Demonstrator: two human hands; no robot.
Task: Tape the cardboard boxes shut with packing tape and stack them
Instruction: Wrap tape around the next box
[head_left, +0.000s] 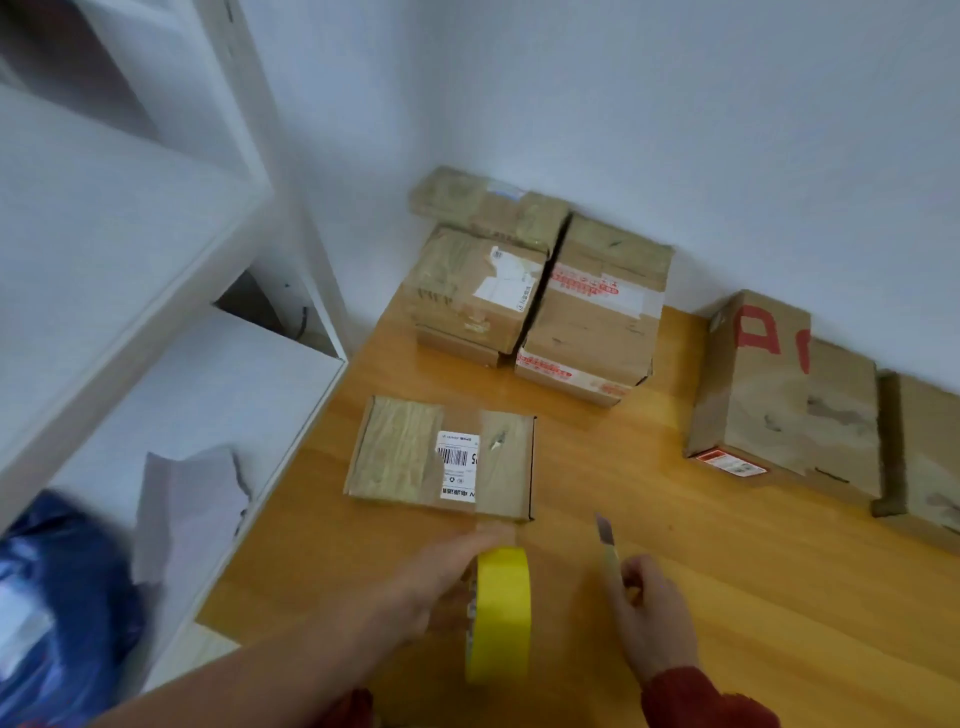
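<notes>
1. Flat box (400, 452) lies on the tabletop (613, 467), long axis left to right, label up.
2. Left hand (441, 582), fingers clenched around the yellow tape roll (501, 618); the roll stands on edge, just short of the box's near side.
3. Right hand (655, 613), fingers grasping a knife (607, 538); the blade points away from the person and slightly left.
4. Stacked boxes (524, 296) sit by the wall.
</notes>
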